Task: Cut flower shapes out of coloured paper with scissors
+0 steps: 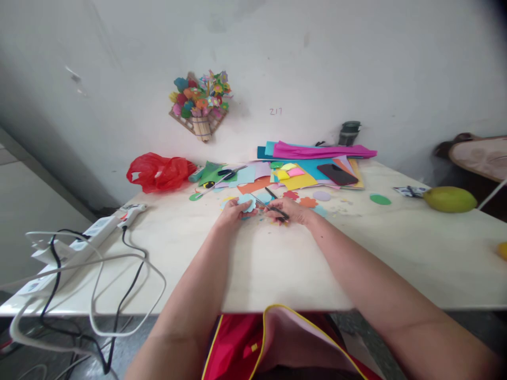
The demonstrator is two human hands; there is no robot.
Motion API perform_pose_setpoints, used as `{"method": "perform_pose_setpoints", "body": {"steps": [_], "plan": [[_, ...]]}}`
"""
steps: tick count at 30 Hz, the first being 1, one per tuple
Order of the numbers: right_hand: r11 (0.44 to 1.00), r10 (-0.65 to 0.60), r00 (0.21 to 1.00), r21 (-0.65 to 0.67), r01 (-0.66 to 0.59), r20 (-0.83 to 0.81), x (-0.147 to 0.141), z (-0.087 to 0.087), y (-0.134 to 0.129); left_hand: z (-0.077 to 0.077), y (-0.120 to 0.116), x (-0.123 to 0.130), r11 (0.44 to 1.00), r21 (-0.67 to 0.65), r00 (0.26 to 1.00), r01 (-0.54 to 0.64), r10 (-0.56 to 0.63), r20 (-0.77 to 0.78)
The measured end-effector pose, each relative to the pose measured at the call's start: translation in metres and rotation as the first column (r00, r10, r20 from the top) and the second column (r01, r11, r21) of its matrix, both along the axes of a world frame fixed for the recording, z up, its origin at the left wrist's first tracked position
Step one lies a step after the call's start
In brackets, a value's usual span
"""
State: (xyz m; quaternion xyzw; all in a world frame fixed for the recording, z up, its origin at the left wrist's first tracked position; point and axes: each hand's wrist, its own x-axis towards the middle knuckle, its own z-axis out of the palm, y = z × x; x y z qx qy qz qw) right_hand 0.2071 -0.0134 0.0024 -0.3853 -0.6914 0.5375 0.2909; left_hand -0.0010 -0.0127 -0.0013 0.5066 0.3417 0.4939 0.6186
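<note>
My left hand (234,210) pinches a light blue paper flower (247,202) with a scalloped edge. Black-handled scissors (280,212) are gripped in my right hand (289,209), their blades pointing left toward the flower's edge. Whether the blades touch the paper is too small to tell. Just beyond my right hand lie a red paper flower (291,195) and an orange one (308,202). A lilac paper oval (321,196) rests to their right. Small paper scraps are scattered about my hands.
Behind my hands are coloured sheets (301,181), a dark phone (337,174) and a second pair of scissors (227,174). A red plastic bag (160,172) sits back left. Power strips (75,253) with loose cables (130,285) occupy the left edge. A yellow-green fruit (450,199) lies right.
</note>
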Motion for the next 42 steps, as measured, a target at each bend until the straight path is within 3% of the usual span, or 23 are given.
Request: {"method": "perform_pose_setpoints", "body": {"steps": [13, 33, 42], "plan": [[1.000, -0.021, 0.999, 0.024, 0.020, 0.037, -0.002, 0.006, -0.002, -0.006, 0.001, 0.005, 0.994, -0.017, 0.988, -0.112, 0.113, 0.106], [0.999, -0.029, 1.000, -0.015, 0.029, -0.002, -0.007, 0.010, -0.009, -0.007, -0.002, 0.008, 1.000, -0.016, 0.982, 0.019, -0.015, 0.189], [0.999, -0.032, 0.998, 0.011, 0.032, 0.048, -0.008, 0.015, -0.015, -0.007, -0.002, 0.009, 0.998, -0.058, 0.978, -0.021, 0.033, 0.206]]}}
